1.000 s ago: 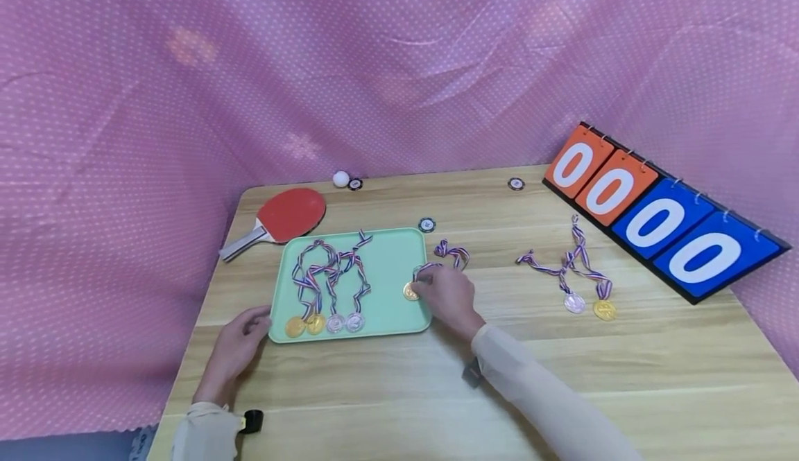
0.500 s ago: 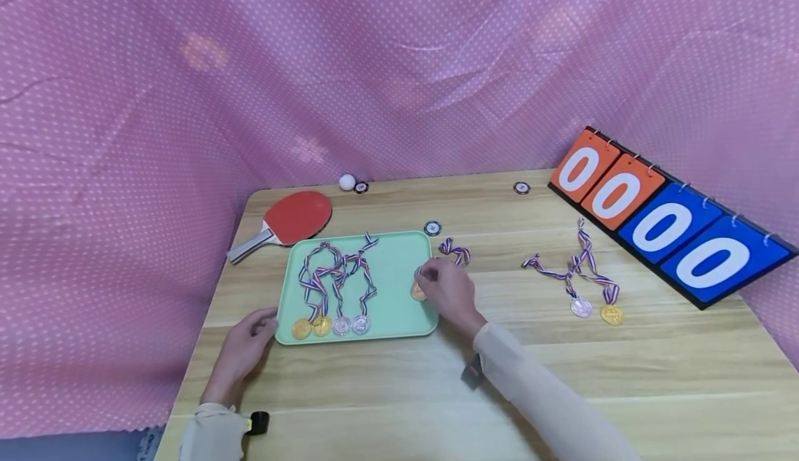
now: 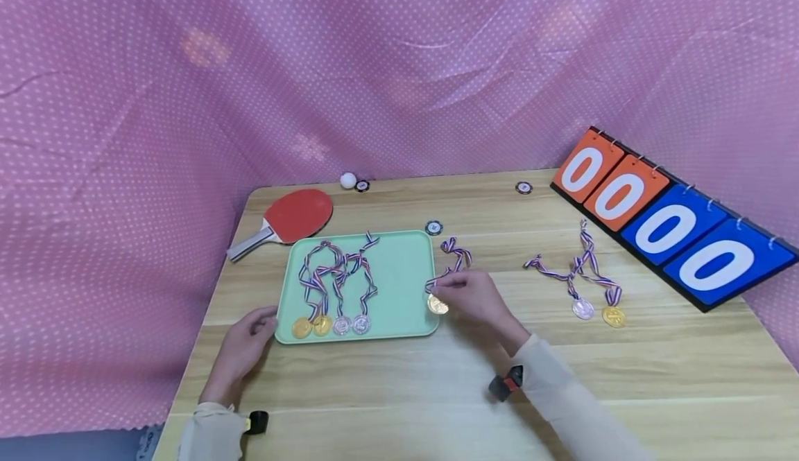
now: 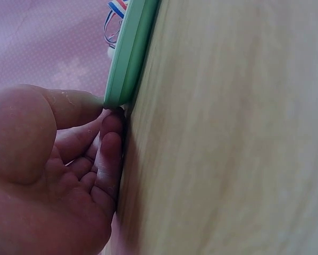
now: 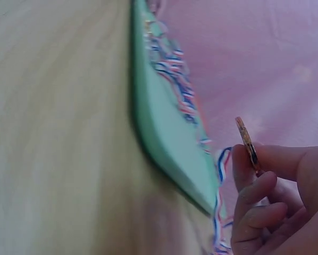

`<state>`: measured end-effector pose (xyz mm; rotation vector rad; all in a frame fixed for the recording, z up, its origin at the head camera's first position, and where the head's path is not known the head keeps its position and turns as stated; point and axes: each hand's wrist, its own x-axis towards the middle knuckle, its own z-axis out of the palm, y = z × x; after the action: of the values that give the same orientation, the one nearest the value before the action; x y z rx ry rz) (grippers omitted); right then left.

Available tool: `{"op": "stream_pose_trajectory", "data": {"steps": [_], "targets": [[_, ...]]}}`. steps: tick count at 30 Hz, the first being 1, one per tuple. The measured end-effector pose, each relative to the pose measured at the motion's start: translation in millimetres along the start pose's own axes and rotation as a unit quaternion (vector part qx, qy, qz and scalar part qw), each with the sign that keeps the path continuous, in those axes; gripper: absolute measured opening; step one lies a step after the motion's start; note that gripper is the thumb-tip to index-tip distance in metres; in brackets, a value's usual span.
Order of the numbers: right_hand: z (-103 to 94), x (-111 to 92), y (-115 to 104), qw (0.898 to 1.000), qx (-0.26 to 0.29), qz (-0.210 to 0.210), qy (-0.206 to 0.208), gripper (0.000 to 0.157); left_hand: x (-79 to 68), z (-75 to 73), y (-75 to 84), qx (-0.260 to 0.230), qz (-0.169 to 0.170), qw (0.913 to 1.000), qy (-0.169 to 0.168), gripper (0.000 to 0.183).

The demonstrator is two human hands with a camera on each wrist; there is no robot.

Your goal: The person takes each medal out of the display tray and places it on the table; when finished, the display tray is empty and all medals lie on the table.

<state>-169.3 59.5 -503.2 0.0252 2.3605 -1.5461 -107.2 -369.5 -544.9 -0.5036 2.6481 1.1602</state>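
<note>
While my left hand (image 3: 245,340) pinches the left rim of the green tray (image 3: 401,294), I've got the bronze medal (image 3: 437,304) between thumb and curled fingers of my right hand (image 3: 479,299), at the tray's right edge; ribbon (image 3: 461,256) trails onto the table (image 3: 374,398). Four medals (image 3: 302,328) lie in tray.

Right hand (image 3: 476,299) pinching a medal (image 3: 438,305) at the right rim of a green tray (image 3: 399,274); left hand (image 3: 246,340) at its left rim.
</note>
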Motion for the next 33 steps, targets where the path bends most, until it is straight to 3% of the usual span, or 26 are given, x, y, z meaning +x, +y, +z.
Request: {"op": "stream_pose_trajectory", "data": {"steps": [6, 12, 17, 25, 33], "targets": [[-44.3, -10, -10, 1.000, -0.014, 0.001, -0.020, 0.018, 0.4, 0.8, 2.0, -0.012, -0.008, 0.9999, 0.006, 0.046], [-92.6, -8, -21, 0.999, -0.050, -0.001, -0.020, 0.025, -1.4, -1.8, 2.0, -0.016, -0.021, 0.9996, 0.013, 0.047], [-125.1, -1, -31, 0.996, -0.087, 0.018, 0.011, 0.028, -3.0, -2.6, 3.3, -0.024, -0.033, 0.9991, 0.010, 0.048], [-167.5, 5, -52, 0.996, -0.082, 0.029, 0.035, 0.043, -1.9, 2.6, 0.7, -0.019, -0.029, 0.9993, 0.011, 0.048], [-185.6, 21, -65, 0.986, -0.091, -0.030, 0.134, 0.037, -2.4, 3.8, 2.5, -0.019, -0.034, 0.9992, 0.008, 0.050]]}}
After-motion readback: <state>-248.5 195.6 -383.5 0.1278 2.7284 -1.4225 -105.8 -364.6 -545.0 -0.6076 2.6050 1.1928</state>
